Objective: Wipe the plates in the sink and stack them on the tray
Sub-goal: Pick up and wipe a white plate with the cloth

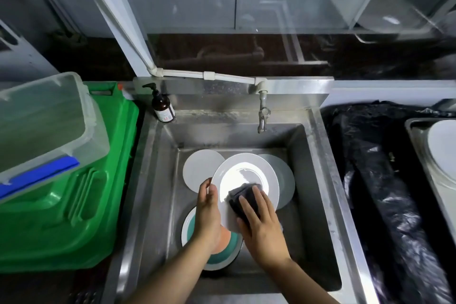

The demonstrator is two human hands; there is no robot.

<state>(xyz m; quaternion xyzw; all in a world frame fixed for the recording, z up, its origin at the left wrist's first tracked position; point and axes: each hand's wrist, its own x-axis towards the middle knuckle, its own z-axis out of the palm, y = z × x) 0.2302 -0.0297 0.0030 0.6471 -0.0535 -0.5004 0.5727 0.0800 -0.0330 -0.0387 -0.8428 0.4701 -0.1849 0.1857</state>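
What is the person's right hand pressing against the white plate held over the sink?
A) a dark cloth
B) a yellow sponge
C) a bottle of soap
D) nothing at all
A: the right hand lies with straight fingers on a dark cloth that rests against the white plate, while the left hand holds the plate by its rim.

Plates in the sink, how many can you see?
4. One white plate is held by the left hand while the right hand wipes it. Two pale plates lie behind it, left and right. A teal-rimmed plate lies under the arms. More may be hidden.
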